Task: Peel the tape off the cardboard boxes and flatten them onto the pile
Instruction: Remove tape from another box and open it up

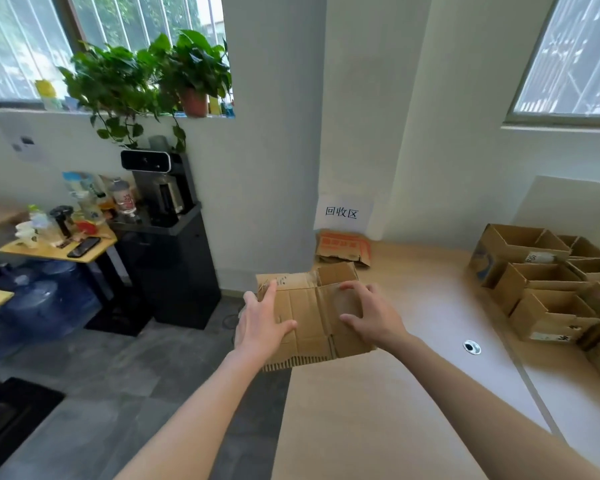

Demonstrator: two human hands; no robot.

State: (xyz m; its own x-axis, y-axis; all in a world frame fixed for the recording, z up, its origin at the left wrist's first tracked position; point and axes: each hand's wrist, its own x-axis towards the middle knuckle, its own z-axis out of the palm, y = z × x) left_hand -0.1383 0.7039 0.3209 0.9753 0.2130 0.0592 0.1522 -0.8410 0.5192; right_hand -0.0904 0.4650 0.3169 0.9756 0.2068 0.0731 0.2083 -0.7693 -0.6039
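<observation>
A flattened brown cardboard box (309, 317) is held over the left edge of the light wooden table (378, 410). My left hand (262, 320) grips its left edge, thumb on top and fingers underneath. My right hand (371, 313) grips its right part, fingers curled over the top flap and thumb against the face. Behind it, against the wall, lies a pile of flattened cardboard (343, 249) with orange print. Several open cardboard boxes (541, 282) stand at the table's right side.
A paper sign (341, 213) hangs on the wall above the pile. A metal grommet hole (471, 347) sits in the table. To the left are a black water dispenser (167, 237), blue water jugs (42, 299), a cluttered small table (59, 244) and grey floor (118, 375).
</observation>
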